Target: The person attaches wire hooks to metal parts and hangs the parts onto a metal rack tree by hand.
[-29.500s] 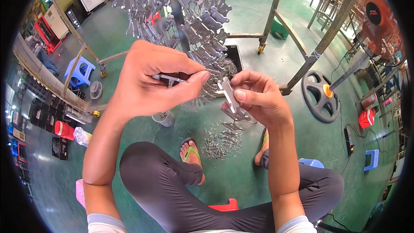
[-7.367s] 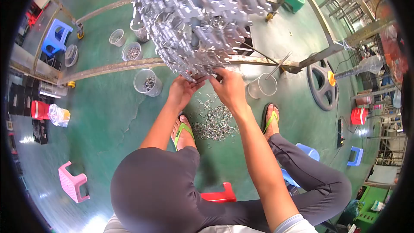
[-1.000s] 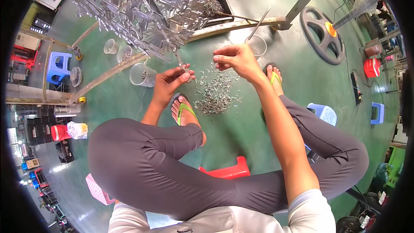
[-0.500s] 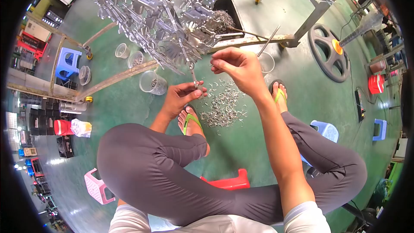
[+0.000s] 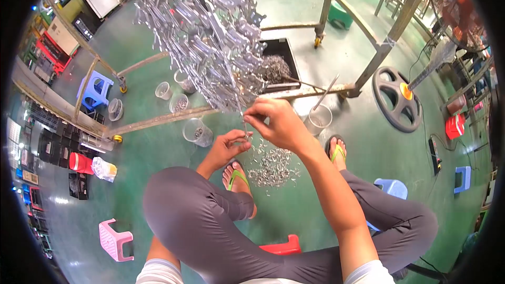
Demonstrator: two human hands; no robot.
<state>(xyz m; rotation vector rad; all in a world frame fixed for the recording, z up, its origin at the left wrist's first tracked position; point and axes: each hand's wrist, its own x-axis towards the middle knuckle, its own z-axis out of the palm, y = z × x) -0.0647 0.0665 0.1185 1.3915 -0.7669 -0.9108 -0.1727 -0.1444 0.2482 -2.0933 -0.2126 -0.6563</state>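
Note:
A dense bunch of shiny metal parts (image 5: 210, 37) hangs from above at the top centre. From its bottom a thin metal rod (image 5: 241, 109) runs down to my hands. My right hand (image 5: 279, 123) is closed, thumb and fingertips pinched on this rod just below the bunch. Lower and to the left, my left hand (image 5: 227, 148) is closed with its fingertips at the rod's bottom end. Whether a small piece sits between those fingertips is too small to tell. Under both hands, a pile of small curved metal hooks (image 5: 274, 169) lies on the green floor.
Clear plastic cups (image 5: 198, 132) stand left of my hands, and another clear container (image 5: 319, 119) holding a rod stands right. A black crate (image 5: 284, 55) with tangled metal sits behind the frame's lower bar (image 5: 163, 121). A fan base (image 5: 398, 99) is at right, a pink stool (image 5: 115, 239) at left.
My right hand has moved down and left onto the rod. My left hand stays near the rod's lower end. The whole view has shifted, so the scene sits lower.

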